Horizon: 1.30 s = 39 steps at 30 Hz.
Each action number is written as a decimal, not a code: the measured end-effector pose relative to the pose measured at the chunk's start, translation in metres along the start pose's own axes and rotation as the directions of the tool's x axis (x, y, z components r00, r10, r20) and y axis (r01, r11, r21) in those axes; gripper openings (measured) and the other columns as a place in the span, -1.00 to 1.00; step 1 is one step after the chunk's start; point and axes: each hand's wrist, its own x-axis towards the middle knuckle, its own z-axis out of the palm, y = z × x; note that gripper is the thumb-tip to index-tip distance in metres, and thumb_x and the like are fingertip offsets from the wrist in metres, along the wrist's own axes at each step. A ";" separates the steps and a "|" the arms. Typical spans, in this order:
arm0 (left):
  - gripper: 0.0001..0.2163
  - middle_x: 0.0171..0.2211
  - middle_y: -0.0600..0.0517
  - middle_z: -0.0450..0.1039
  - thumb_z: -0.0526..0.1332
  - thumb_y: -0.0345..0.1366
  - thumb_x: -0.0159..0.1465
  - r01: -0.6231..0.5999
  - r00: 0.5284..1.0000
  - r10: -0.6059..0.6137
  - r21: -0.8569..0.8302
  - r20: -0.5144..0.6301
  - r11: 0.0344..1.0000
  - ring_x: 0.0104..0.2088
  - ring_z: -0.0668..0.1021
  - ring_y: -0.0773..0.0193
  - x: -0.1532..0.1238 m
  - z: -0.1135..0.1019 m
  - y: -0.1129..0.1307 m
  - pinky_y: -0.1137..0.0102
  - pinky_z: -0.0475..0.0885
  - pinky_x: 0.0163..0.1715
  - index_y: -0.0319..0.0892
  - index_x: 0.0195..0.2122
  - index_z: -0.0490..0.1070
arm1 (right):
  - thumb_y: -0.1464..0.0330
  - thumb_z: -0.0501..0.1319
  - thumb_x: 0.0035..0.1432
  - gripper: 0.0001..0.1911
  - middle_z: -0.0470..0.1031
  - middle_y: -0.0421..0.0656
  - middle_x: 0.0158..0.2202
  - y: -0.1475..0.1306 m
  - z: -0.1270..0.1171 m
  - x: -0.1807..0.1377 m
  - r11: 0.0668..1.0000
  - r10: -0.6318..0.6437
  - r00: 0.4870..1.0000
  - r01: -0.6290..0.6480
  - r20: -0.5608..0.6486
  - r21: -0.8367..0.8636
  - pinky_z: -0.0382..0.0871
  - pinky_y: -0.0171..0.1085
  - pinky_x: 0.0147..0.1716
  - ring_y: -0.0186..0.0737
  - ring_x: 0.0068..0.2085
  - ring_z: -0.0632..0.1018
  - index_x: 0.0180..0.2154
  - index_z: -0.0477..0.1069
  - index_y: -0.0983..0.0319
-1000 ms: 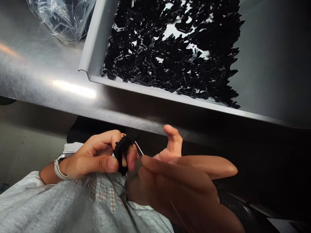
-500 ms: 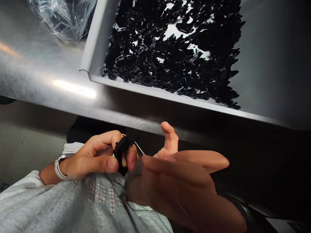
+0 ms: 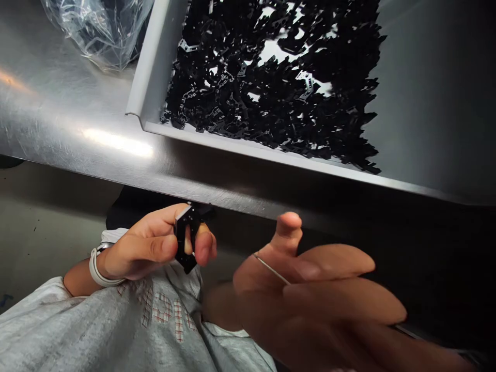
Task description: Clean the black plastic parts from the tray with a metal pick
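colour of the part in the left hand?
Black. The part in the left hand shows best in the head view.

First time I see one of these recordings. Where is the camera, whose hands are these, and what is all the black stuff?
There is no machine here: a person works with bare hands, and the one camera sits on their head, looking forward and down. The left hand, with a white wristband, pinches a small black part between thumb and fingers. The right hand, close to the lens and blurred, seems to pinch a thin wire. Both are over the lap, in front of a steel table. On it stands a grey tray heaped with many similar black parts, and a clear plastic bag lies at its left.
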 end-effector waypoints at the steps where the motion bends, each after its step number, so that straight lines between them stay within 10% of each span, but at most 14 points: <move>1: -0.84 -0.37 0.01 0.35 0.23 -0.15 0.35 0.026 1.000 -0.025 -0.055 0.009 0.998 -0.25 0.46 0.23 0.001 -0.001 0.000 0.31 0.34 -0.15 -0.12 -0.25 0.47 | 0.30 0.03 0.49 -0.76 0.34 -0.37 -0.58 0.005 0.003 0.002 0.998 -0.037 0.997 0.041 -0.069 0.054 0.57 -0.07 -0.10 -0.24 -0.48 0.29 -0.05 0.45 -0.09; 4: -0.84 -0.43 0.07 0.28 0.26 -0.15 0.33 0.082 0.996 -0.078 -0.188 0.032 0.979 -0.36 0.40 0.32 0.004 -0.001 0.000 0.36 0.34 -0.18 -0.13 -0.28 0.46 | 0.41 0.17 0.38 -0.83 0.30 -0.33 -0.53 0.015 0.013 0.007 0.950 0.176 0.978 -0.138 -0.115 0.280 0.50 -0.23 -0.29 -0.35 -0.48 0.37 -0.18 0.55 0.13; 9: -0.77 -0.49 0.11 0.14 0.29 -0.12 0.29 0.140 0.990 -0.140 -0.168 0.015 0.976 -0.43 0.30 0.32 0.004 0.001 0.003 0.38 0.33 -0.27 -0.14 -0.39 0.37 | 0.16 0.30 0.29 -0.79 0.42 -0.30 -0.57 0.017 0.011 0.007 0.842 0.442 0.855 -0.500 0.271 0.203 0.30 -0.35 -0.55 -0.36 -0.55 0.41 -0.31 0.49 0.15; 14: -0.73 -0.46 0.07 0.19 0.33 -0.08 0.25 0.207 0.976 -0.213 -0.108 -0.050 0.972 -0.38 0.34 0.28 0.004 0.002 0.004 0.35 0.33 -0.27 -0.15 -0.39 0.34 | 0.38 0.28 0.30 -0.81 0.41 -0.33 -0.70 0.013 0.007 0.015 0.822 0.433 0.821 -0.529 0.372 0.212 0.37 -0.36 -0.56 -0.37 -0.62 0.41 -0.41 0.42 0.17; 39: -0.76 -0.47 0.04 0.27 0.30 -0.11 0.25 0.215 0.975 -0.213 -0.029 0.060 0.976 -0.39 0.38 0.26 0.011 -0.006 0.001 0.34 0.34 -0.30 -0.18 -0.39 0.38 | 0.22 0.44 0.13 -0.78 0.45 -0.34 -0.65 0.018 0.010 0.012 0.624 0.500 0.720 -0.685 0.481 0.377 0.31 -0.41 -0.74 -0.36 -0.67 0.48 -0.33 0.47 0.16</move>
